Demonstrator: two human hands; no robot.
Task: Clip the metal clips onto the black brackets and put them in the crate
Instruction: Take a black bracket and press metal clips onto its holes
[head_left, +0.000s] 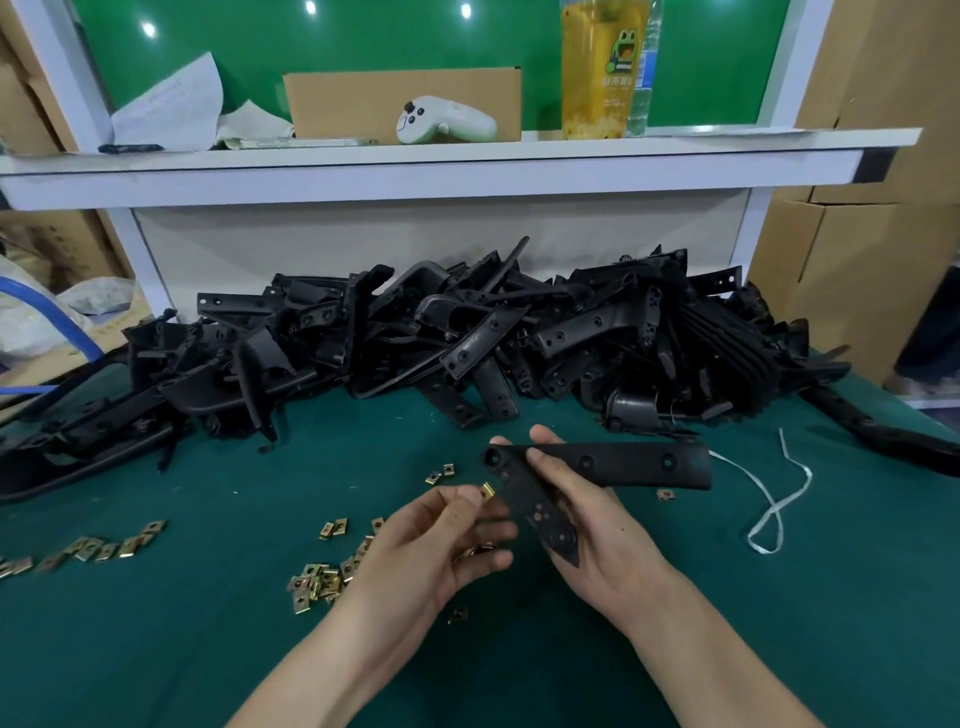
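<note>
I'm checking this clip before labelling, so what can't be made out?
Head view:
Crate: outside the frame.
Left hand: curled fingers hide how many clips it holds; one metal clip shows pinched.
The black bracket: right hand covers part, so fitted clips unclear.
Bracket pile: left end cut by the edge.

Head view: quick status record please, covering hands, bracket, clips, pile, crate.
left hand: pinches one metal clip at fingertips
right hand: grips black bracket above the table
clip status: not yet on bracket, just beside it
loose clips: scattered on table near left hand
bracket pile: heaped at table's back
crate: not in view
</note>
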